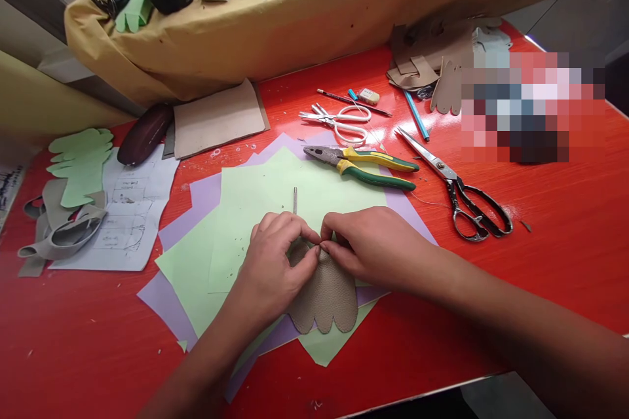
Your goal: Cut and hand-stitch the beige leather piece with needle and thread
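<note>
A grey-beige piece of grained leather [324, 294] with a scalloped lower edge lies under my hands, over stacked green paper [255, 193] and purple paper [204, 193]. My left hand [275, 258] is closed, its thumb and fingers pinching the leather near the top edge. The fingertips of my right hand [363, 239] meet there in a tight pinch; what is between them is too small to make out. Just beyond my left fingers, a thin metal rod [295, 200] rests on the paper. Pliers [361, 165] with yellow-green handles lie beyond my right hand.
Black-handled shears [455, 183], white-handled scissors [337, 123], a pencil [354, 102] and a blue pen [417, 116] lie on the red table [555, 262]. Leather pieces [219, 119], a dark oval case [145, 134] and drawn paper patterns [132, 209] occupy the left. A covered ledge [275, 46] borders the back.
</note>
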### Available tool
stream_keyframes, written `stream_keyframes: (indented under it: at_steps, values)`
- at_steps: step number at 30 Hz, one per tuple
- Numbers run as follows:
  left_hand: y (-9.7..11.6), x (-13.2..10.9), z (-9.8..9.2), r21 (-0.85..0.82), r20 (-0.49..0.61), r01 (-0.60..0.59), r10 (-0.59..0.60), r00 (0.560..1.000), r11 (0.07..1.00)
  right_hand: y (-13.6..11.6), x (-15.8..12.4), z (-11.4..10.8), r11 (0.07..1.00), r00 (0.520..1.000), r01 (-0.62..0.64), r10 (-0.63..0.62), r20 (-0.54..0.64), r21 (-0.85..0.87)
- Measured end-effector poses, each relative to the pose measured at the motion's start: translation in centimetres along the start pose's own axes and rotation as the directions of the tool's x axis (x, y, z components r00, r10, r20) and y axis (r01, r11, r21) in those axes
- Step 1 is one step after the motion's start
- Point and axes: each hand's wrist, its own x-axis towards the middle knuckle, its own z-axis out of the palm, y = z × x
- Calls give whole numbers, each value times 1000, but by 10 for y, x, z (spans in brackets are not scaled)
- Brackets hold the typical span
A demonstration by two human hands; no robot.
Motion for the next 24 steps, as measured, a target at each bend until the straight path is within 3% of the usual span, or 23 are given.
stream_keyframes:
  at_steps: [8,13,15,19,21,24]
  values:
    - [-5,-1,-5,-50,22,-20,21,1000,999,-1,0,-2,1000,1000,0,0,5,0]
    - [-11,-9,-15,-93,0,-159,160,987,983,-1,1,-3,1000,1000,0,0,9,4]
    - [-13,-11,-17,-1,-60,-271,270,961,963,-1,1,-3,1000,1000,2,-2,8,3]
    - [-19,-11,-18,215,-132,-471,503,854,856,-1,0,-2,1000,1000,1,-1,-1,10]
    - [-21,-10,-17,268,-119,-524,567,815,809,-1,1,-1,1000,1000,-4,4,1,14]
    - [-22,-10,-14,307,-76,-557,604,793,771,-1,1,-1,1000,1000,-5,5,3,11]
